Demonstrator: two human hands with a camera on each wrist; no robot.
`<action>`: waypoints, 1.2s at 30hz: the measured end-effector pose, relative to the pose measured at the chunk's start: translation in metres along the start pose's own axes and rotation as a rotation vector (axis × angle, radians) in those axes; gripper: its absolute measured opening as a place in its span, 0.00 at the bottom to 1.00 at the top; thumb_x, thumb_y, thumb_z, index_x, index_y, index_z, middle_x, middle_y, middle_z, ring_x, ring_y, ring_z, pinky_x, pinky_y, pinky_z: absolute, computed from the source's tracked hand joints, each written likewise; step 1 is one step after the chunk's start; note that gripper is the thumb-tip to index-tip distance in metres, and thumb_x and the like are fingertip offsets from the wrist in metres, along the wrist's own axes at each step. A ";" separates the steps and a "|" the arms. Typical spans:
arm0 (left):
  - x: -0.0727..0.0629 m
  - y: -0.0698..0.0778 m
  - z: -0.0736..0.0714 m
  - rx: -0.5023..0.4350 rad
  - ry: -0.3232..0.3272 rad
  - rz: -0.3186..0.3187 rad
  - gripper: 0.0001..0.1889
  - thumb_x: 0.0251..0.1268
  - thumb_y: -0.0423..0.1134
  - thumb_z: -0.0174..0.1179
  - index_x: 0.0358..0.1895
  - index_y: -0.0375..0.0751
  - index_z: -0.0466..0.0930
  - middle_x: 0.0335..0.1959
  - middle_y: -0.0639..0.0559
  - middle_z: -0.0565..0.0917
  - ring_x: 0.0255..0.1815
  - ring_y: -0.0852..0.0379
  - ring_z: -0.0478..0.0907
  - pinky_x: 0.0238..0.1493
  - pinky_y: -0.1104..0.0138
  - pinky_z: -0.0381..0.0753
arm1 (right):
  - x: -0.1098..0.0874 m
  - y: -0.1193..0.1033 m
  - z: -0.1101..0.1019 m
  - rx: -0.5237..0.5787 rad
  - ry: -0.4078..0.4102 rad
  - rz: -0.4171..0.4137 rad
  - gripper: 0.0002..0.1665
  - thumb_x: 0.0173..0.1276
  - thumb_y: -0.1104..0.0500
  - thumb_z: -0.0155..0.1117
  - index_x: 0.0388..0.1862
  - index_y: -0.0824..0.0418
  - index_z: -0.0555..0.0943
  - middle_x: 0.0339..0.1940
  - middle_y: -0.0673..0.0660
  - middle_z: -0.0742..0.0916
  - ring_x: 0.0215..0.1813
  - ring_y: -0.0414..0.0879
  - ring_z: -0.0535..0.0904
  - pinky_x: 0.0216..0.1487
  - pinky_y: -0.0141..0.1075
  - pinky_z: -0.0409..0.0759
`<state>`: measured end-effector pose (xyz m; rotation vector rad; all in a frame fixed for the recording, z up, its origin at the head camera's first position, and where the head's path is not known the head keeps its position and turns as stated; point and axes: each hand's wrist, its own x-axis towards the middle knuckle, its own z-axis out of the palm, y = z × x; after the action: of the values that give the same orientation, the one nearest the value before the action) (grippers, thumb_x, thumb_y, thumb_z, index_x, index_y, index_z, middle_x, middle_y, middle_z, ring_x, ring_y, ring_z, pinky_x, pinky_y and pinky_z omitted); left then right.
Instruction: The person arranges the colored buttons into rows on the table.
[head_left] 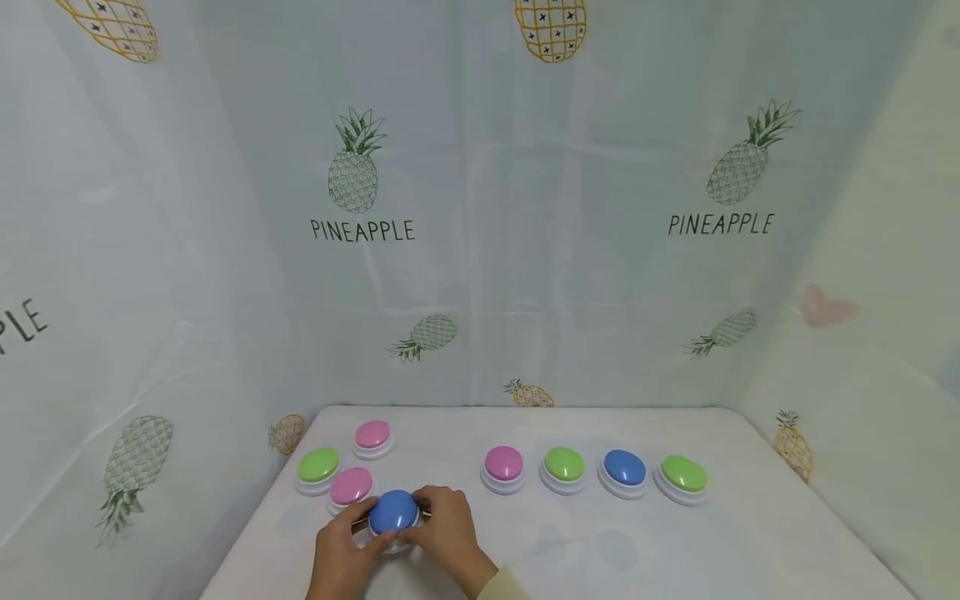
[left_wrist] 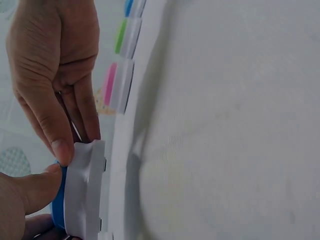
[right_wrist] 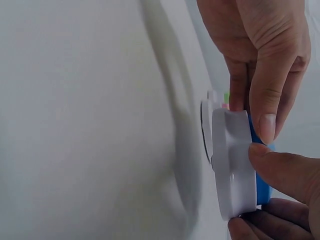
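Observation:
A round push button with a blue dome (head_left: 393,511) and a white base (left_wrist: 84,192) is gripped from both sides by my two hands. My left hand (head_left: 343,550) pinches its left side, thumb at the near edge of the dome. On the opposite side my right hand (head_left: 447,533) holds it the same way, the thumbs close together at the front. In the right wrist view the white base (right_wrist: 231,165) shows edge-on, raised over the table. Just behind it sits a pink button (head_left: 351,485), partly covered by the left fingers.
Further back on the left are a green button (head_left: 318,465) and another pink button (head_left: 372,434). A row to the right has a pink button (head_left: 504,463), a green button (head_left: 564,464), a blue button (head_left: 625,467) and a green button (head_left: 684,473). Pineapple-print curtains (head_left: 525,275) surround the white table (head_left: 675,550).

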<state>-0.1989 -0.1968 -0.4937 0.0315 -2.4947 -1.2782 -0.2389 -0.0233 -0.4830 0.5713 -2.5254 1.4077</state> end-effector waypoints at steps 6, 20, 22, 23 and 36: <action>0.003 0.016 0.024 -0.025 -0.013 0.069 0.31 0.52 0.31 0.81 0.61 0.26 0.81 0.58 0.31 0.85 0.55 0.38 0.86 0.61 0.44 0.83 | -0.004 0.017 -0.025 -0.018 0.013 0.027 0.29 0.44 0.63 0.90 0.46 0.69 0.89 0.40 0.61 0.93 0.44 0.50 0.91 0.47 0.41 0.90; 0.002 0.044 0.075 -0.102 -0.074 0.172 0.30 0.47 0.31 0.83 0.56 0.23 0.83 0.52 0.30 0.87 0.49 0.40 0.88 0.54 0.47 0.87 | -0.019 0.048 -0.075 -0.055 0.038 0.072 0.29 0.40 0.64 0.90 0.44 0.70 0.88 0.39 0.63 0.92 0.42 0.53 0.91 0.47 0.44 0.91; 0.001 0.048 0.080 -0.110 -0.085 0.179 0.30 0.47 0.30 0.83 0.55 0.23 0.83 0.52 0.30 0.87 0.48 0.40 0.88 0.53 0.48 0.87 | -0.022 0.052 -0.081 -0.056 0.042 0.073 0.29 0.40 0.65 0.90 0.44 0.70 0.88 0.39 0.63 0.92 0.42 0.53 0.91 0.47 0.44 0.91; 0.001 0.050 0.083 -0.110 -0.089 0.180 0.30 0.47 0.30 0.83 0.55 0.23 0.83 0.52 0.30 0.87 0.48 0.41 0.88 0.53 0.48 0.87 | -0.023 0.054 -0.084 -0.057 0.042 0.076 0.30 0.40 0.65 0.90 0.44 0.70 0.88 0.39 0.63 0.92 0.42 0.53 0.91 0.47 0.44 0.91; -0.004 0.062 0.116 -0.120 -0.172 0.176 0.30 0.47 0.32 0.83 0.56 0.24 0.83 0.53 0.33 0.87 0.51 0.41 0.87 0.55 0.49 0.86 | -0.043 0.071 -0.115 -0.054 0.068 0.106 0.28 0.39 0.66 0.90 0.42 0.69 0.89 0.38 0.61 0.93 0.42 0.51 0.91 0.46 0.42 0.91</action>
<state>-0.2219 -0.0680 -0.5082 -0.3326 -2.4893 -1.4052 -0.2314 0.1179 -0.4924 0.3789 -2.5648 1.3635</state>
